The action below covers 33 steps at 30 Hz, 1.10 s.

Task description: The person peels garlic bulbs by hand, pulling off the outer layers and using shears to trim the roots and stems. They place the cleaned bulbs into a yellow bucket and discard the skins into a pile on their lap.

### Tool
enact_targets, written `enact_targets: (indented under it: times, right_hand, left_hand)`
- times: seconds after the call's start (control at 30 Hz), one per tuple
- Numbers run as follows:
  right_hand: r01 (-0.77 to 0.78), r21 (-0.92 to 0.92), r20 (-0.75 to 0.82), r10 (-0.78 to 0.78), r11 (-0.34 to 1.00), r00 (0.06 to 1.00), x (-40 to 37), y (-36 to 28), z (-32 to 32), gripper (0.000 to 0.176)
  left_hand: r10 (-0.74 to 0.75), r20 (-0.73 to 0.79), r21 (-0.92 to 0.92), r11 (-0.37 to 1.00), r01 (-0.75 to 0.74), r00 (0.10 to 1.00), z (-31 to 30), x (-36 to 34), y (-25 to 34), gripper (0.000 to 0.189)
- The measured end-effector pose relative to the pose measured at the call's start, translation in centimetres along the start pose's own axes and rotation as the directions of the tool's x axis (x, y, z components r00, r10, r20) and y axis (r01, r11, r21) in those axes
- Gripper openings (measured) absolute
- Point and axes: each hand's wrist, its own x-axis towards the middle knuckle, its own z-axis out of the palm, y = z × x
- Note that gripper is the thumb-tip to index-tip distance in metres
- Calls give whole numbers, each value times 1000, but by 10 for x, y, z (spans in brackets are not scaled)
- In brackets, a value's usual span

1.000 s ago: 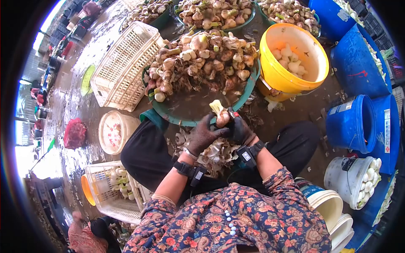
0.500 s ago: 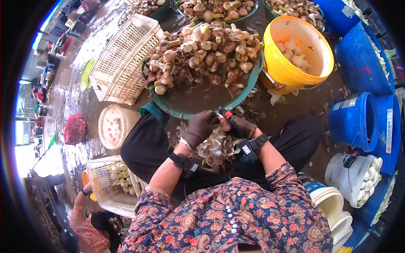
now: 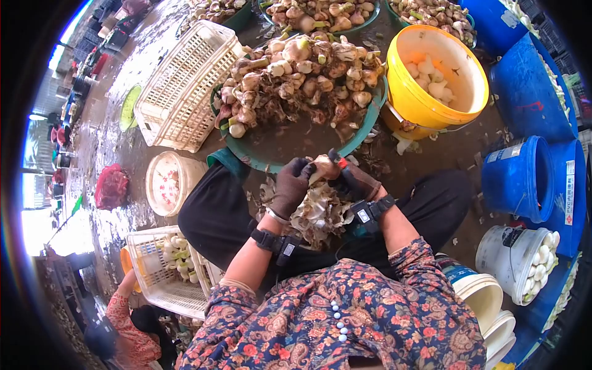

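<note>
A garlic bulb [image 3: 323, 168] with brownish skin is held up between my two gloved hands, just over the near rim of the green tub [image 3: 254, 161]. My left hand [image 3: 292, 188] has its fingers closed round the bulb's left side. On the other side my right hand [image 3: 357, 182] grips the bulb, thumb raised. A small red piece [image 3: 343, 163] shows by that thumb; what it belongs to I cannot make out. Below the hands, papery garlic skins [image 3: 317, 216] lie heaped in my lap. Unpeeled garlic bulbs [image 3: 308, 77] are piled in the tub.
Right of the tub stands a yellow bucket [image 3: 401, 92] with peeled bulbs inside. A white crate [image 3: 185, 80] and a white bucket [image 3: 196, 174] are at the left. Blue buckets [image 3: 509, 179] line the right side. Another person's sleeve [image 3: 126, 327] appears at the lower left, beside a second crate [image 3: 176, 296].
Both hands have shifted slightly, and the garlic bulb between them is turned up and shows more. My right thumb has lifted. The other person's arm has moved a little.
</note>
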Motion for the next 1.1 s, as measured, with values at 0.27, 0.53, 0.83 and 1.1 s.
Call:
enact_targets:
  times: [0.27,0.53,0.83,1.1]
  right_hand:
    - [359,-216,201,-318,908,926,21,33,-11,34]
    - [434,-169,178,-406,885,896,8,15,5,57]
    - [125,-104,177,-106,987,978,6,8,-1,46]
    - [353,-12,108,-350,936,931,8,18,6,34]
  left_hand:
    - [170,77,180,967,-181,982,-6,-4,9,22]
    - [-243,58,-472,848,241,968,-4,5,-8,17]
    - [-97,69,-426,897,117,993,-19,6,-8,23]
    - [153,-6,-455,879,-139,988,-8,-4,-5,29]
